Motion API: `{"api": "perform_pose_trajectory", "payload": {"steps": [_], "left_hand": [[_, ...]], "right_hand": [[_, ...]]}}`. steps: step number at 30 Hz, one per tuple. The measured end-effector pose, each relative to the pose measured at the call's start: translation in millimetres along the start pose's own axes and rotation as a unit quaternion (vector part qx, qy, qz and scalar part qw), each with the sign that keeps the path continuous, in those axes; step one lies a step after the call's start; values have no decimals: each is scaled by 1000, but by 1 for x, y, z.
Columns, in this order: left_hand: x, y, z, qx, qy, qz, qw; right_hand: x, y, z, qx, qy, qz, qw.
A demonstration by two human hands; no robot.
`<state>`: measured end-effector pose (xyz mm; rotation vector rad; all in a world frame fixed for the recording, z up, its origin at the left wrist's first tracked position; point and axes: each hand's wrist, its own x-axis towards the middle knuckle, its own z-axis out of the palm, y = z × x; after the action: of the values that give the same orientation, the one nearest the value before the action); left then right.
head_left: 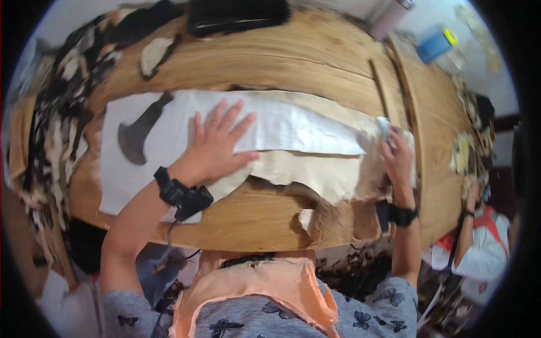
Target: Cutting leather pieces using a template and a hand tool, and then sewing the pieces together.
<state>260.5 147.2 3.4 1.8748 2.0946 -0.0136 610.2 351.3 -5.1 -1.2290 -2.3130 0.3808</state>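
1. A wooden table point(332, 53) fills the middle of the frame, with a pale wall point(360, 7) at the upper edge.
2. The left hand point(217, 143) lies open, fingers spread, on a long white sheet point(287, 129) that narrows toward the right, at the centre of the frame.
3. The right hand point(399, 158), right of centre, has its fingers closed on a small pale object point(384, 124) near the sheet's narrow tip.
4. Under the sheet lies a cream hide point(307, 168), its brown fur point(344, 222) showing at the lower right.
5. A dark curved blade point(139, 134) rests on the white surface, left of centre.
6. A wood strip point(380, 87) lies at the upper right; beyond it stands a blue bottle point(434, 48) with a yellow lid.
7. Scraps point(62, 127) are heaped along the left edge.
8. Another person point(479, 242) is at the lower right.
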Motion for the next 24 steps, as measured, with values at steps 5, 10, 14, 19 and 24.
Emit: {"api": "perform_pose_trajectory", "payload": {"steps": [5, 10, 14, 19, 24], "left_hand": [[-99, -37, -21, -74, -53, -51, 994], [-189, -70, -18, -11, -56, -186, 981], [-211, -77, 14, -32, 34, -126, 991], [-204, -62, 35, 34, 188, -49, 980], [-210, -63, 35, 79, 210, 11, 974]], "right_hand": [[-18, 45, -33, -34, 0, 185, 982], [-35, 67, -36, -191, -7, 112, 975], [-43, 64, -25, -268, -42, 142, 952], [-40, 86, -29, -229, -39, 175, 957], [-38, 90, -33, -186, -75, 219, 955]]}}
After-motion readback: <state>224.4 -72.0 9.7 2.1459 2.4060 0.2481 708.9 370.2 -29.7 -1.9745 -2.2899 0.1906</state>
